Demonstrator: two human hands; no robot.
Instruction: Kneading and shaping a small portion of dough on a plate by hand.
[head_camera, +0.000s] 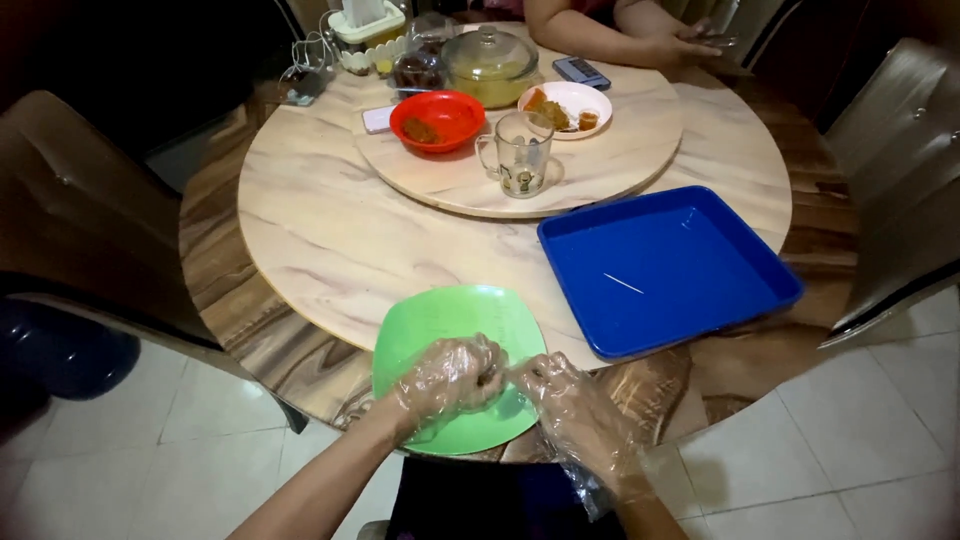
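Observation:
Both my hands wear thin clear plastic gloves and meet over a green plate (440, 318) at the near edge of a round marble-look table (320, 240). My left hand (450, 380) is curled over the plate, its fingers closed around something small and dark that I cannot make out. My right hand (565, 400) sits just to the right, its fingertips touching the left hand's fingers at the plate's right edge.
A blue square tray (665, 265) lies to the right. On the turntable (600, 160) stand a glass mug (520, 152), a red bowl (437, 120), a white plate of food (570, 105) and a lidded glass pot (490, 62). Another person's arms (620, 35) rest at the far side. Chairs flank both sides.

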